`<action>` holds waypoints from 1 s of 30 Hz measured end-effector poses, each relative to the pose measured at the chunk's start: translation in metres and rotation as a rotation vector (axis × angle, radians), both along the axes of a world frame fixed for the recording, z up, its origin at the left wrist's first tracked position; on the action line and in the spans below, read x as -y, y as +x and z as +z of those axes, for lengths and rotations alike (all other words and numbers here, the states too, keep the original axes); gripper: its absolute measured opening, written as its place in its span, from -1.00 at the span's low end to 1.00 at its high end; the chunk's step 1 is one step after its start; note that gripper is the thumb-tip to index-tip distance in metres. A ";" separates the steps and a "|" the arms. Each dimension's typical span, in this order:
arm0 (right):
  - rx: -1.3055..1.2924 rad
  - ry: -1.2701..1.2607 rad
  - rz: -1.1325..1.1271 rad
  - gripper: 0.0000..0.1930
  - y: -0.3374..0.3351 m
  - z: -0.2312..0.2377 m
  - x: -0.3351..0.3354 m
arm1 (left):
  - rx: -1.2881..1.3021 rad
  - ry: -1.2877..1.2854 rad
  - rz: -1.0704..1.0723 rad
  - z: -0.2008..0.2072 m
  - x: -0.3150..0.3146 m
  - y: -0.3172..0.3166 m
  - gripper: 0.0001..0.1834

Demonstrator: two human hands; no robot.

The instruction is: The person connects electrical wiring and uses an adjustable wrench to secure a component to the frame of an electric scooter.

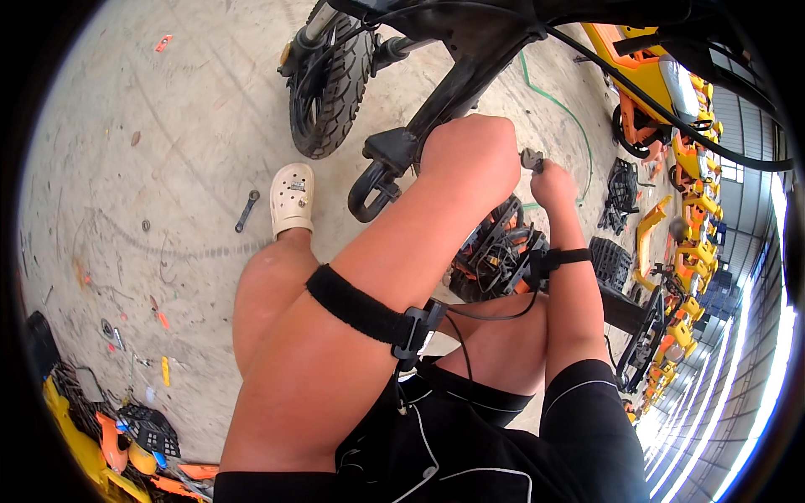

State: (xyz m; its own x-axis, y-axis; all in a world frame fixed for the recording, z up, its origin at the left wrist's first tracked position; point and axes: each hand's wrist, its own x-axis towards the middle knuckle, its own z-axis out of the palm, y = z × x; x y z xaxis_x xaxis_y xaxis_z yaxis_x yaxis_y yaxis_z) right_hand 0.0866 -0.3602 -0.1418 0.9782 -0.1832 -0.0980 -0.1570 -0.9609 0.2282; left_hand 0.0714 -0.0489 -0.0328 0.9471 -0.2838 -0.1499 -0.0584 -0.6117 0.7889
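A black two-wheeler frame point(453, 92) fills the top of the view, its knobbly front tyre point(344, 92) standing left of my hands. My left hand point(471, 155) is closed in a fist against the lower frame tube; whatever it grips is hidden behind it. My right hand point(554, 184) is wrapped round a tool with a grey metal, jaw-like head point(531, 159), which pokes out toward my left hand. A black curved loop point(369, 193) sticks out of the frame, left of my left forearm.
A wrench point(247, 210) lies on the concrete beside my beige clog point(293, 199). Dark tangled machine parts point(499, 256) sit below my hands. A green hose point(579, 126) curves across the floor. Yellow vehicles point(696, 201) line the right; loose orange and black parts point(147, 432) are piled at lower left.
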 end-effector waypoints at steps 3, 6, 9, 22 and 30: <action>-0.278 0.488 -0.303 -0.76 0.001 -0.009 0.012 | 0.008 0.005 -0.013 -0.001 0.003 0.000 -0.76; -0.426 0.764 -0.597 -0.83 0.001 0.003 -0.006 | -0.012 0.033 -0.010 -0.001 -0.001 -0.002 -0.76; -0.497 0.838 -0.707 -0.85 -0.003 0.015 -0.015 | -0.015 0.041 -0.014 -0.002 0.001 -0.002 -0.76; -0.500 0.918 -0.751 -0.81 -0.008 0.004 -0.015 | 0.009 0.051 -0.018 -0.004 0.002 -0.004 -0.75; -0.498 0.818 -0.682 -0.71 -0.011 0.003 -0.024 | -0.001 0.055 -0.041 -0.001 0.005 -0.004 -0.76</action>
